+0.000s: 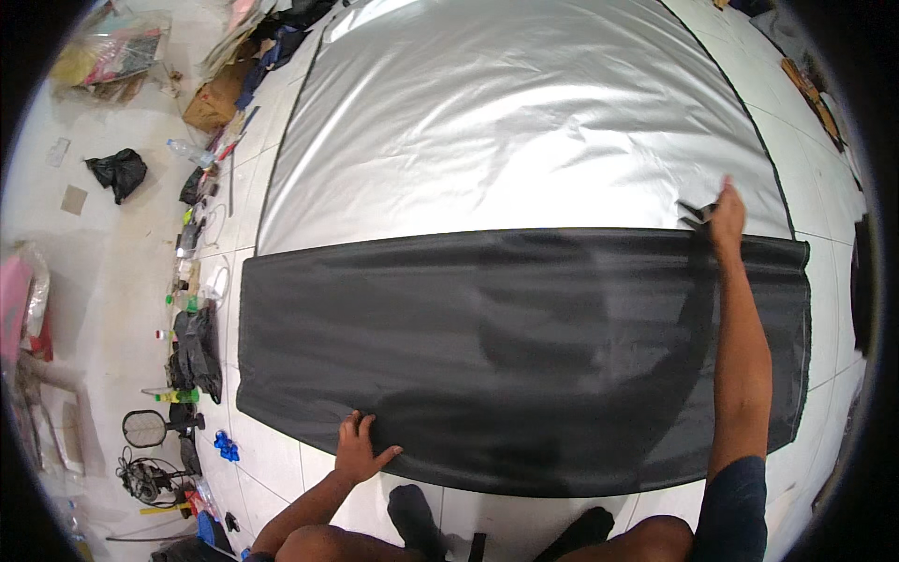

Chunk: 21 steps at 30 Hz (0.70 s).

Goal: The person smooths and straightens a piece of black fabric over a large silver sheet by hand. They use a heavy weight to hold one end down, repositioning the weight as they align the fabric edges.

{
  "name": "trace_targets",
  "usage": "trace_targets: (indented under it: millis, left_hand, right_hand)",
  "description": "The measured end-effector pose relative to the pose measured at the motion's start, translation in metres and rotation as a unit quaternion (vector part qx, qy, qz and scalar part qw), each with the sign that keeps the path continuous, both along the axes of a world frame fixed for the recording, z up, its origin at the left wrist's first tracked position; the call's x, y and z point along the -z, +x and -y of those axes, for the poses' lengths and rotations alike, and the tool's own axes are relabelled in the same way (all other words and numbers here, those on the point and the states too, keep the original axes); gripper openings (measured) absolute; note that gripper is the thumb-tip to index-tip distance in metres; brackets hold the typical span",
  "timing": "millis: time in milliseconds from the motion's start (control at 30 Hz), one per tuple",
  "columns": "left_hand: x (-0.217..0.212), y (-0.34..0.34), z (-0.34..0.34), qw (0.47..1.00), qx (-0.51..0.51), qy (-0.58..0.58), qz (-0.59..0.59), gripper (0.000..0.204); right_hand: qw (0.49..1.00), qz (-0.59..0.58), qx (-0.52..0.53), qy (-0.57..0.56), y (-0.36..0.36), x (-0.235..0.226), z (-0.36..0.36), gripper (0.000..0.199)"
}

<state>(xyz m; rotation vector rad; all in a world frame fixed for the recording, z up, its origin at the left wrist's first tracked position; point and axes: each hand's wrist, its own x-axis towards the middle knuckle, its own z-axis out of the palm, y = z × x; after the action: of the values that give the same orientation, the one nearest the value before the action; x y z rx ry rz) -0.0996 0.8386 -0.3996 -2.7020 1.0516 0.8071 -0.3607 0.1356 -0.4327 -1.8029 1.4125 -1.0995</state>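
Note:
A large sheet lies on the floor, its silver side (524, 140) showing at the far part. The near part shows a black side (421, 347), folded over with a straight fold edge across the silver. My left hand (359, 450) rests on the near left edge of the black part, thumb and fingers apart. My right hand (727, 220) is stretched out over the fold line towards the right, at least one finger extended onto the silver. A dark forked shape beside it looks like its shadow; a dark tool cannot be ruled out.
White tiles (281, 459) surround the sheet. Along the left lie a black bag (198, 347), plastic bottles, a racket-shaped thing (145, 429), coiled cable (148, 478) and a small blue object (226, 446). A cardboard box (217, 96) stands at the far left. My feet are at the near edge.

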Motion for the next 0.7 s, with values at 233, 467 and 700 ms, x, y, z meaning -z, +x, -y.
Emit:
trace_targets:
  millis: [233, 467, 700]
  left_hand:
    - [0.003, -0.014, -0.028, 0.999, -0.021, -0.01, 0.044, 0.088]
    - [0.015, 0.003, -0.059, 0.945, -0.107, -0.231, 0.207, 0.056]
    - [0.074, 0.073, -0.205, 0.697, -0.61, -0.326, -0.189, 0.045]
  right_hand:
    - [0.944, -0.235, -0.192, -0.131, -0.052, -0.088, -0.199, 0.045]
    - [0.872, -0.143, 0.113, 0.455, -0.27, -0.049, -0.377, 0.061]
    - [0.764, 0.241, 0.418, 0.428, -0.303, -0.015, -0.511, 0.04]
